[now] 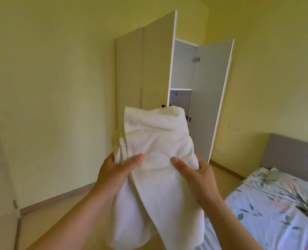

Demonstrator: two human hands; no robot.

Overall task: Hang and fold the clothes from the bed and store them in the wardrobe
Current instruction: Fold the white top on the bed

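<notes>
The white garment point(155, 141) hangs nearest the lens, its loose lower end dropping out of view between 2 forearms. The left hand point(117, 172) grips its left side and the right hand point(196, 172) its right. Each thumb presses on the front, with the fingers curled behind the cloth and mostly hidden. Its long axis runs roughly upright, leaning a little. The wardrobe point(156, 65) stands straight beyond it with 1 door point(209, 96) open, and both hands seem equally near, so the carry looks to be forward. The cloth hides the lower opening under the shelf point(181, 89). The bed point(275, 204) is cut off at the right. I cannot tell what kind of garment this is.
</notes>
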